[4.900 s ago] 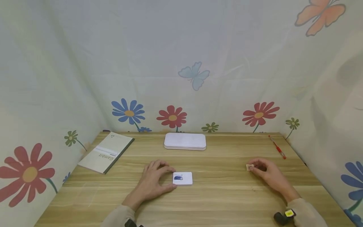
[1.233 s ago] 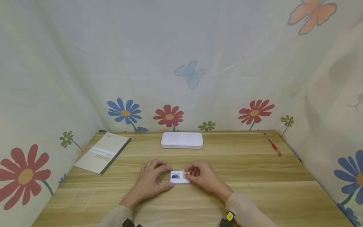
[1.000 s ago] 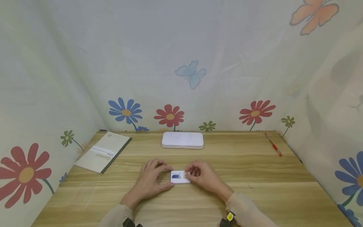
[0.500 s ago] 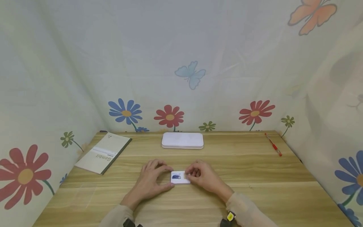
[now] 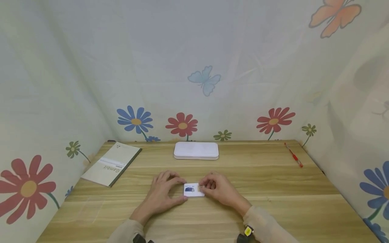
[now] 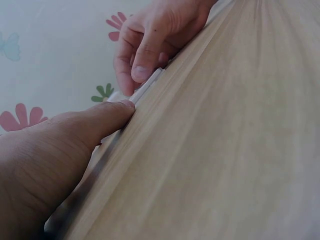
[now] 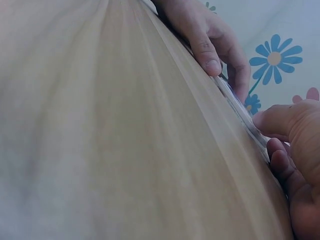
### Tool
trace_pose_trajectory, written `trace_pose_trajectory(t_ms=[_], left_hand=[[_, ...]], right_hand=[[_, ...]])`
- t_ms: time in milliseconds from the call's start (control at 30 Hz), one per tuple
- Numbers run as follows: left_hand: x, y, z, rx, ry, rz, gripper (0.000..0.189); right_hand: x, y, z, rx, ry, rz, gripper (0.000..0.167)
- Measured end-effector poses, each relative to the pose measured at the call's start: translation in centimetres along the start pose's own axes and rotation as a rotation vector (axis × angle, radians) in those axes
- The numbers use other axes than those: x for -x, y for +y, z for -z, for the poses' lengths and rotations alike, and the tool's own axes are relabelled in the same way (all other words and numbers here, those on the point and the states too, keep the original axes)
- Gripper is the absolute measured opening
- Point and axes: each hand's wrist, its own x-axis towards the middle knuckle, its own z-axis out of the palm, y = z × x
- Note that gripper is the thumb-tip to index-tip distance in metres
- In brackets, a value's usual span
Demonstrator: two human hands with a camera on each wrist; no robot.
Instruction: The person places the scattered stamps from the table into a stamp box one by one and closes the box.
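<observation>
Both hands work on one small white rectangular card with rounded corners and a blue printed mark (image 5: 193, 190), which lies flat on the wooden counter with pale grain lines (image 5: 273, 189). At the card's left edge the left hand (image 5: 162, 195) makes its grip: the thumb lies along the near side, and the curved fingers touch the far side, so the card is lightly pinched between them. The right hand (image 5: 218, 189) has its grip at the right edge of the same card, where thumb and forefinger are pressed together on a tiny brownish square chip (image 5: 200, 186). Whether this chip sits in the card or only on it, I cannot tell.

From the left wrist view the card (image 6: 145, 89) looks very thin and stiff, like plastic, and its edge stands just above the smooth counter surface while the opposite thumb (image 6: 142, 62) presses on it. From the right wrist view the card's rim (image 7: 240, 112) shines a little, like a glossy material.

Farther back, near the wall, a flat white oblong case with soft rounded corners (image 5: 196, 150) rests in the middle. On the left lies a thin booklet with a pale cover and a dark spine (image 5: 113, 163), turned diagonally. On the right, well apart from the hands, lies a slim red pen (image 5: 293, 155). Behind the counter hangs a soft cloth backdrop printed with flowers and butterflies (image 5: 204, 79).
</observation>
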Motion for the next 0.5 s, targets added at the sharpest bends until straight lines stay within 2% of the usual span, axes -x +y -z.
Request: trace_pose_trajectory(t_ms=[200, 400, 500], left_hand=[[-0.1, -0.1, 0.1, 0.009, -0.007, 0.006, 0.054], [-0.2, -0.2, 0.1, 0.002, -0.003, 0.003, 0.055], [-0.1, -0.2, -0.2, 0.008, 0.002, 0.001, 0.056]], right_hand=[[-0.1, 0.1, 0.0, -0.003, 0.005, -0.022, 0.008], [-0.1, 0.4, 1.0, -0.092, 0.042, -0.02, 0.033], [0.2, 0.9, 1.8, -0.075, 0.057, -0.006, 0.043]])
